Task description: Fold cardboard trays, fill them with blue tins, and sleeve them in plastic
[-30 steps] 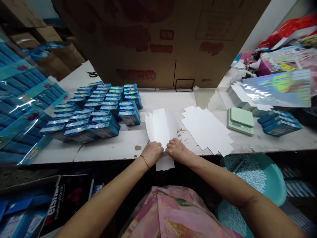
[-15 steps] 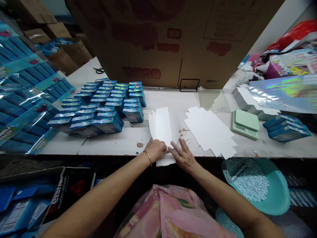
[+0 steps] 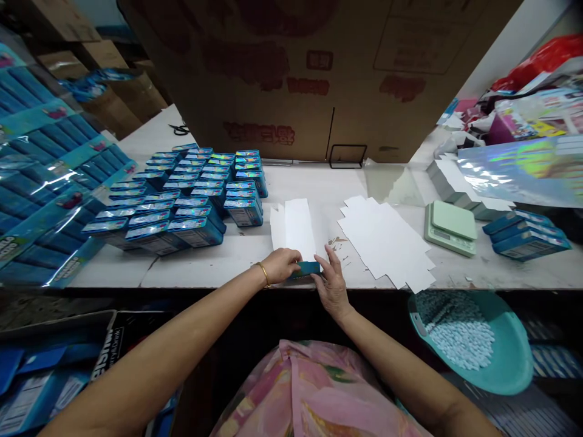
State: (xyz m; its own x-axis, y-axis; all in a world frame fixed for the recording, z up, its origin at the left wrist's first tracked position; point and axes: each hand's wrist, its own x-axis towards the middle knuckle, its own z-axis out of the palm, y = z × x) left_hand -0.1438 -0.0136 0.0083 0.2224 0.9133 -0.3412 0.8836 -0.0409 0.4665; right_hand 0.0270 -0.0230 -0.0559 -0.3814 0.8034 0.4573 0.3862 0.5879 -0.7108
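Note:
A partly folded white cardboard box blank [image 3: 299,226] lies at the table's front edge, plain inner side up. Its near end is turned up and shows a blue printed flap [image 3: 306,269]. My left hand [image 3: 281,265], with a gold bangle at the wrist, is closed on the flap's left end. My right hand [image 3: 333,284] has its thumb and fingers around the right end of the same flap. To the right lies a loose fan of flat white blanks [image 3: 385,240]. Rows of finished blue boxes [image 3: 198,227] stand on the left.
A tall brown carton [image 3: 291,79] stands behind the work spot. On the right are a green scale [image 3: 450,227], several blue boxes [image 3: 526,235] and stacked white card [image 3: 449,182]. Below sits a teal basin [image 3: 512,358] of small pale pieces. Film-wrapped blue packs [image 3: 50,176] lean at left.
The blank's near flap, which lay flat over the table edge, is now folded up with its blue side showing. Both hands have shifted to its two ends.

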